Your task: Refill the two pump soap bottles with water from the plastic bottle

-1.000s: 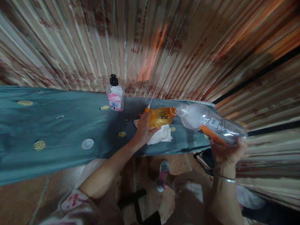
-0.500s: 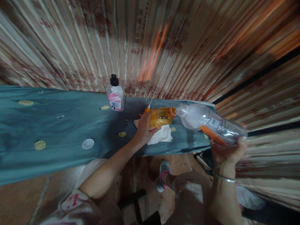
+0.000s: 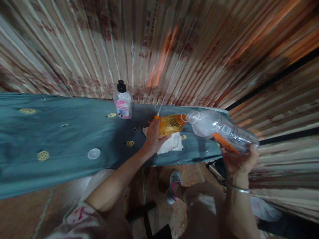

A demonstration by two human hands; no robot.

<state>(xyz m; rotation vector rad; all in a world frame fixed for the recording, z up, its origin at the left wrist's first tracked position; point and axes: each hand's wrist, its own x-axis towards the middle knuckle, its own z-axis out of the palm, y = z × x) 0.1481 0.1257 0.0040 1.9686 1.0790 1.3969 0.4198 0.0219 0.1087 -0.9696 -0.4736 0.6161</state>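
Observation:
My left hand (image 3: 152,139) grips a small orange bottle (image 3: 171,123) of amber liquid, tilted with its open neck pointing right. In my right hand (image 3: 236,161) is a large clear plastic bottle (image 3: 221,131) with an orange label, held almost level, its open mouth touching the orange bottle's neck. Both bottles hang just above a white cloth (image 3: 171,143) lying on the grey-blue tablecloth (image 3: 62,132). A thin white straw or tube (image 3: 160,107) sticks up behind the orange bottle.
A clear pump bottle (image 3: 123,101) with a pink label and black cap stands at the back by the striped curtain (image 3: 159,49). A white cap (image 3: 94,153) lies on the cloth to the left. Below the table's front edge are my knees and a shoe (image 3: 173,186).
Both hands and bottles have stayed mouth to mouth. The clear bottle's base has shifted slightly left and up; the view has dipped a little.

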